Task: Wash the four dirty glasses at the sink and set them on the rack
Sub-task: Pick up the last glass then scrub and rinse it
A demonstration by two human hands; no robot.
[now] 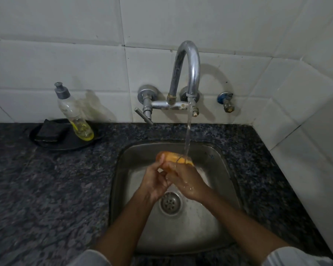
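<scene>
An orange-tinted glass (171, 156) lies sideways over the steel sink (225, 169), held under the water stream (187, 135) that falls from the curved tap (186, 66). My right hand (185, 182) grips the glass from below and the right, and water runs over its back. My left hand (155, 179) holds the glass's left end, fingers curled on it. No other glass and no rack are in view.
A dish-soap bottle (75, 116) leans on a black tray (52, 144) with a dark sponge (50, 130) at the back left of the dark granite counter (46, 189). The drain (170, 203) sits mid-sink. A tiled wall stands behind and to the right.
</scene>
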